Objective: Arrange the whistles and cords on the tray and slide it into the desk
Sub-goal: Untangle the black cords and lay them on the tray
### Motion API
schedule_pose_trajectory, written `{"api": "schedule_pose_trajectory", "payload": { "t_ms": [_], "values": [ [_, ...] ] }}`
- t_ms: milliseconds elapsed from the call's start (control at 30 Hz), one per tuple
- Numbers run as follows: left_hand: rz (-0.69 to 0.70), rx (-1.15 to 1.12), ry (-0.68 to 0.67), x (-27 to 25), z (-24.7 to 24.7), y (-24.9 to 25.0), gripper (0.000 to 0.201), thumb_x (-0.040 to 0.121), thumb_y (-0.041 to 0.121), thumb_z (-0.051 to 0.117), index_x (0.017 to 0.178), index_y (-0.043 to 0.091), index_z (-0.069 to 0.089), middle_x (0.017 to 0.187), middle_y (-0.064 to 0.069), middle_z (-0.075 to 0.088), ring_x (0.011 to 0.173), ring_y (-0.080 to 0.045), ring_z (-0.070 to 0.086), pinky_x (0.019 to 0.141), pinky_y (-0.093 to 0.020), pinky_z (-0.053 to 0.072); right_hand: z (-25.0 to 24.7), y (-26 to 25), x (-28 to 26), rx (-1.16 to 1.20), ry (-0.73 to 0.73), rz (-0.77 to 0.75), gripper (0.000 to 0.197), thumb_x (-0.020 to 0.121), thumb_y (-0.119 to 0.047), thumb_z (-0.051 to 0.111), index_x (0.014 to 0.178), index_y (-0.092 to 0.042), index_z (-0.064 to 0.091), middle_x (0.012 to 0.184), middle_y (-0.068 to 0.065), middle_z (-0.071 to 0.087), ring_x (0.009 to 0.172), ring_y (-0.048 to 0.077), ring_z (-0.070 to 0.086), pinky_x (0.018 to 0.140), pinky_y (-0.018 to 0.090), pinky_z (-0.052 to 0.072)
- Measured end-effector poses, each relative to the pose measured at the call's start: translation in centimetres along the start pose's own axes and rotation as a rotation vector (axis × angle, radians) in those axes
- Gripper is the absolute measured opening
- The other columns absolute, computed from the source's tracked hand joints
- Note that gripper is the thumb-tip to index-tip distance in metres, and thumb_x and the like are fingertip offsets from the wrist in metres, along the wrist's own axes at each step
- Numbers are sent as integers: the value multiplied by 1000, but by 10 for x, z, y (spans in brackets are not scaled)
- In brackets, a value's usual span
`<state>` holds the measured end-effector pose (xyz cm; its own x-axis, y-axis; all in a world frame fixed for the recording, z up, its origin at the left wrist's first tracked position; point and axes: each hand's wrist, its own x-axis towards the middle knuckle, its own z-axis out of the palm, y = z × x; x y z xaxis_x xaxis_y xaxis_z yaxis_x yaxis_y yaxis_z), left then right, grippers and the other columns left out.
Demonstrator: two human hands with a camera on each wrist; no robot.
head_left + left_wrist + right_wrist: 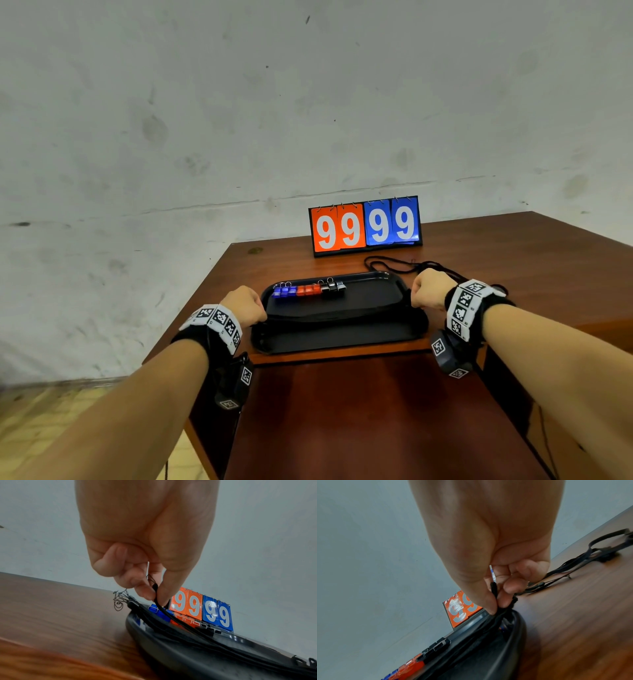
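Observation:
A black tray (376, 334) lies on the brown desk (513, 246). Along its far side runs a row of blue, red and black whistles (308, 290). Black cords (335, 312) stretch across the tray's middle. My left hand (244, 305) hovers at the tray's left rim (154, 639) and pinches one end of a cord (160, 605) between thumb and forefinger. At the right rim (520, 627) my right hand (430, 287) pinches the other cord end (494, 589). The whistles (185, 618) (419, 660) lie just beyond the cords in both wrist views.
More loose black cords (404, 265) (583, 559) lie on the desk behind the tray's right corner. A flip scoreboard (365, 226) showing 99 99 stands at the desk's back edge against the wall. The desk's front edge drops off near the tray.

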<state>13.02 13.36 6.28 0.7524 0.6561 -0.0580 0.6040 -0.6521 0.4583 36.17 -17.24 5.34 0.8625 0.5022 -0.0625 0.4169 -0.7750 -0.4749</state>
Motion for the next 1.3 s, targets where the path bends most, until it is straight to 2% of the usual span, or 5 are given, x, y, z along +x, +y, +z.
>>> {"api": "schedule_pose_trajectory", "payload": {
  "t_ms": [200,767,1100,1200,1300],
  "values": [
    [13,36,16,0,1,0,4,75,15,73,74,13,70,82,-7,74,81,-22,71,70,-30,56,1,-2,-1,8,1,-7,2,76,-12,75,78,-12,74,84,4,73,81,19,69,71,30,58],
    [-1,49,33,3,4,1,8,78,15,73,73,16,66,83,-5,73,82,-21,70,70,-29,56,1,1,2,27,38,-9,3,78,-7,73,79,-10,74,86,5,74,84,17,69,75,29,57],
    [-36,107,22,5,2,-2,26,75,33,68,97,29,55,102,1,67,90,-17,65,83,-32,54,-1,6,2,29,32,6,12,77,-17,80,83,-11,72,87,2,72,85,17,67,72,29,56],
    [-67,137,27,2,-3,3,37,77,36,62,106,26,43,107,-3,65,93,-21,62,82,-33,51,-6,9,-3,40,55,18,15,79,-23,77,87,-12,70,87,2,70,82,16,65,62,25,50],
    [-47,120,73,-3,-7,18,25,82,30,59,102,18,51,99,-5,65,86,-22,63,78,-36,54,-12,11,-4,44,75,10,16,82,-23,74,89,-9,72,91,5,72,87,20,66,72,31,55]
  ]
}}
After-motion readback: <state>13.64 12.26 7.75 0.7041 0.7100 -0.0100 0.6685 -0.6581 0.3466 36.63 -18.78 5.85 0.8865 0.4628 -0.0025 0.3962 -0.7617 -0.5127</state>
